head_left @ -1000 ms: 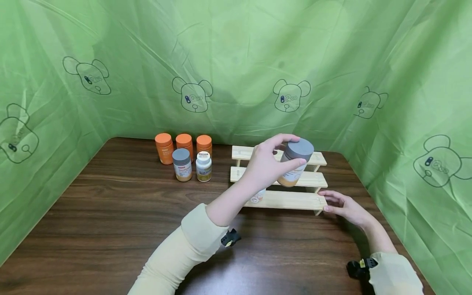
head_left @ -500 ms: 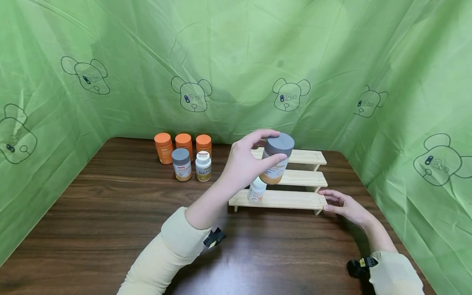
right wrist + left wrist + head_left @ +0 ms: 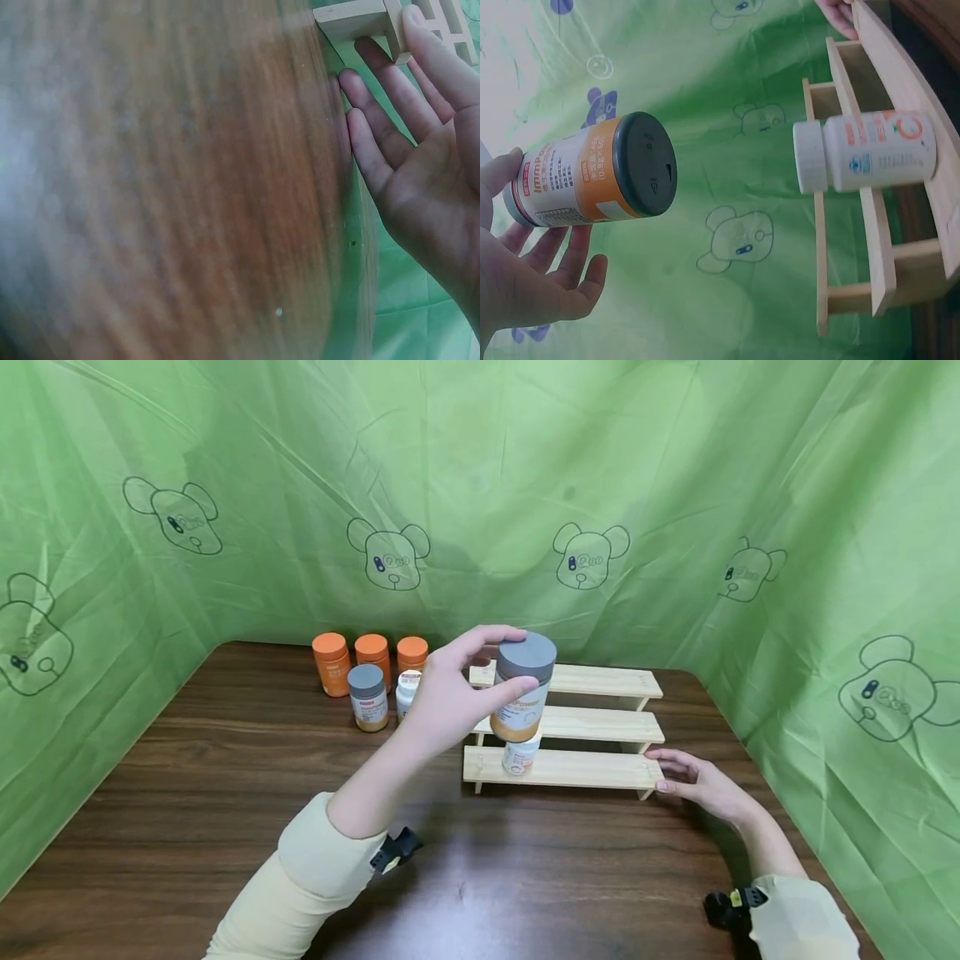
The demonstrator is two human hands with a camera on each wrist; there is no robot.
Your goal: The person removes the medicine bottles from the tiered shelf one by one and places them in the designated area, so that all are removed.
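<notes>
My left hand (image 3: 450,693) grips a grey-lidded supplement bottle (image 3: 520,697) by its lid end, in the air before a three-step wooden display rack (image 3: 592,767). In the left wrist view the bottle (image 3: 592,172) shows a white and orange label and a dark base facing the rack. A white bottle (image 3: 877,150) stands on the rack's lowest step, at its left end; in the head view the held bottle overlaps its top. My right hand (image 3: 701,785) holds the right end of that lowest step, with thumb and index finger (image 3: 397,86) at the board's end.
Left of the rack, several bottles stand on the dark wooden table (image 3: 187,793): orange ones (image 3: 332,666) behind, a grey-lidded one (image 3: 368,697) and a white one (image 3: 406,693) partly behind my left hand in front. Green cloth (image 3: 480,460) hangs around the table.
My left hand has carried the grey-lidded bottle leftward, from over the rack's right half to its left end. The right hand stays at the lowest step.
</notes>
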